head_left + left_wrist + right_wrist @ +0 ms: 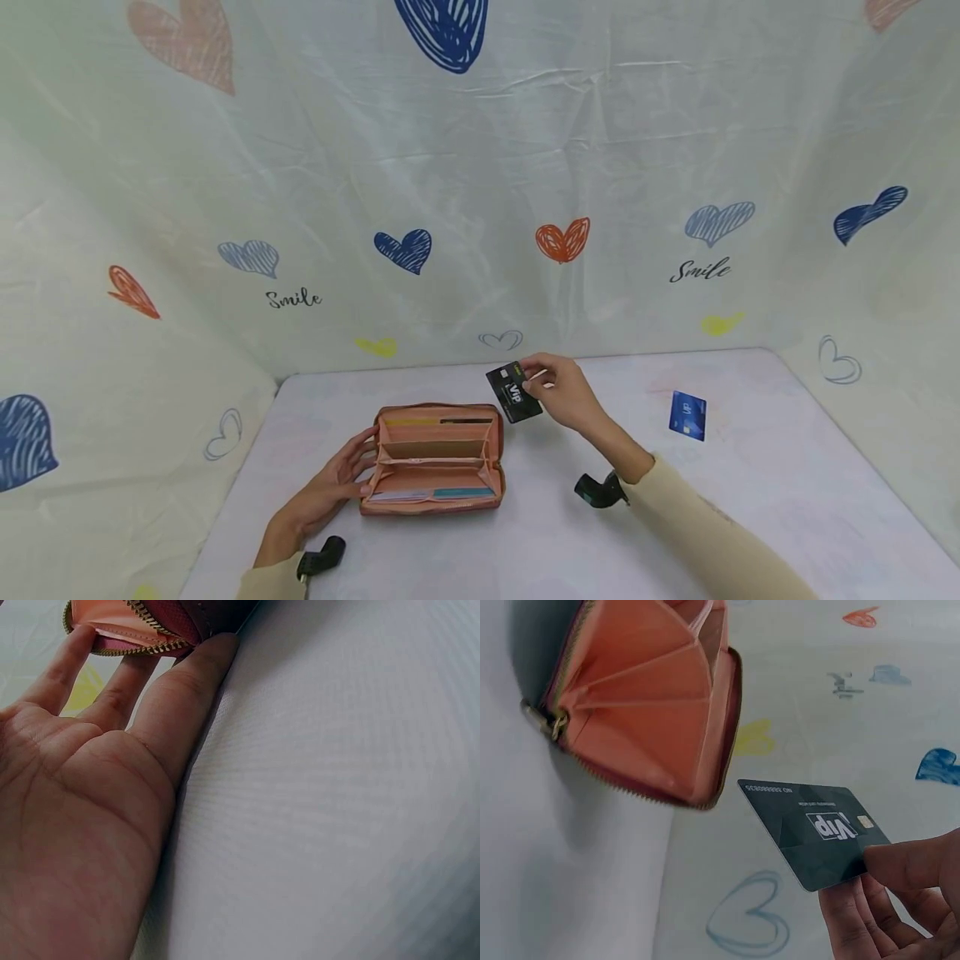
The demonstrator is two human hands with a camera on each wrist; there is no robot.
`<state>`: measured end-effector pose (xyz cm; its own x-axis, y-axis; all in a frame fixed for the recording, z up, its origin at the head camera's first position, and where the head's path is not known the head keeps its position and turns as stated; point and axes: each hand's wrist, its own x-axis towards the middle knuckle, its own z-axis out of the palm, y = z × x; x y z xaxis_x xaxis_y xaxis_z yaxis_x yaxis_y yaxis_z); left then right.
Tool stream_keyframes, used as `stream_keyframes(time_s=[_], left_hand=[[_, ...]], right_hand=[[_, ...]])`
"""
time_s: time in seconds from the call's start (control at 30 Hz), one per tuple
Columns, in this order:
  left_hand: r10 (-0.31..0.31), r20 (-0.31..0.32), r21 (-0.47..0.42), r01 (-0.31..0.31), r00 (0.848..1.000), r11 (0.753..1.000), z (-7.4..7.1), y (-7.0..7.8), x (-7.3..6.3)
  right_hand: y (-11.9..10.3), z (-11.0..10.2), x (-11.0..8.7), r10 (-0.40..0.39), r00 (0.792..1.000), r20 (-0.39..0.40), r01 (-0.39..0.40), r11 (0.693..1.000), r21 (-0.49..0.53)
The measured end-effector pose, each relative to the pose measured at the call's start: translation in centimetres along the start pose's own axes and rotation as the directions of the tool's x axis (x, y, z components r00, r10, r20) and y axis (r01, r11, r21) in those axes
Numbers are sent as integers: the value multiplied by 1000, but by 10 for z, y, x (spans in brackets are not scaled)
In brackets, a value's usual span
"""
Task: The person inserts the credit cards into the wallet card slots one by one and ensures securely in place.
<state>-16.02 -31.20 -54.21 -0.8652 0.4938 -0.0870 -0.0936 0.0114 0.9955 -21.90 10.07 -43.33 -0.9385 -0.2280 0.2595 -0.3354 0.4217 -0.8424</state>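
Note:
A pink zip-around wallet [439,477] lies unzipped on the table, its compartments facing up and cards in its slots. My left hand [333,483] rests against the wallet's left end, thumb by the near corner and straight fingers farther up the side. In the left wrist view the fingertips [81,636] touch the zipper edge. My right hand [562,390] pinches a black VIP card [513,392] between thumb and fingers, raised to the right of the wallet. The right wrist view has this card tilted beside the wallet's open gusset [645,697].
A blue card [687,415] lies flat on the white table [765,500], right of my right forearm. A pale curtain [480,167] printed with hearts hangs behind the table and at its sides. Each wrist bears a small black camera [600,490].

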Motion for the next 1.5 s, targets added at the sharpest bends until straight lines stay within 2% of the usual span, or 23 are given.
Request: stream_keyframes(time_s=[0.17, 0.43, 0.63, 0.8, 0.93, 1.1, 1.23, 1.5], left_hand=[[-1, -4, -6, 1, 1000, 1000, 0, 0, -1], [1, -8, 5, -1, 1000, 1000, 0, 0, 0], [-11, -15, -2, 11, 1000, 1000, -1, -1, 1], [-23, -29, 3, 23, 999, 1000, 0, 0, 1], [-40, -40, -1, 40, 998, 999, 1, 1, 1], [-59, -54, 0, 59, 997, 998, 2, 2, 1], [-61, -58, 7, 61, 996, 998, 2, 2, 1], [-46, -53, -1, 46, 998, 999, 1, 1, 1]], right_hand=[[-16, 16, 4, -39, 999, 33, 38, 999, 33], [-31, 39, 14, -115, 990, 83, 113, 993, 27], [-38, 53, 21, -135, 981, 139, 129, 990, 48], [-41, 65, 29, -149, 973, 179, 149, 989, 14], [-44, 72, 35, -168, 962, 215, 176, 984, -18], [-43, 81, 44, -213, 939, 269, 238, 969, -63], [-43, 89, 48, -237, 920, 311, 274, 958, -82], [-47, 100, 51, -250, 901, 354, 313, 940, -133]])
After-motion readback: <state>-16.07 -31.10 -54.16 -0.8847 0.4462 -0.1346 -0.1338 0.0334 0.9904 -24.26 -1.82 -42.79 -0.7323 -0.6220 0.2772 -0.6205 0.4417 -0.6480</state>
